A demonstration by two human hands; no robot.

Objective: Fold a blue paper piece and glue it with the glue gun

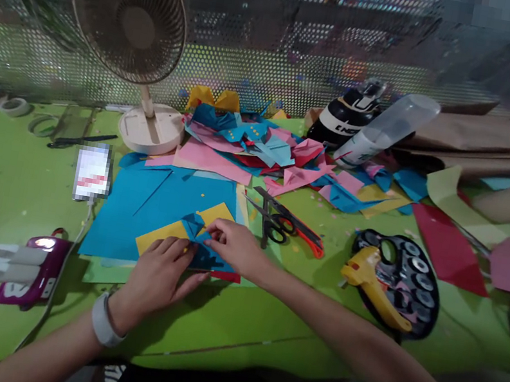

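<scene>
My left hand (pixel 158 272) lies flat, pressing down on a blue and yellow folded paper (pixel 197 227) that rests on a stack of blue sheets (pixel 155 200). My right hand (pixel 233 246) pinches the right edge of the same folded paper with its fingertips. A yellow sheet (pixel 159 235) pokes out from under the fold beside my left fingers. A white band sits on my left wrist. Black and orange scissors (pixel 286 225) lie just beyond my right hand.
A white desk fan (pixel 131 20) stands at the back left. A heap of coloured paper scraps (pixel 262 150) fills the middle back. A yellow glue gun (pixel 369 282) rests on a black palette (pixel 409 275) at right. A power strip (pixel 29 270) and a phone (pixel 92 171) lie at left.
</scene>
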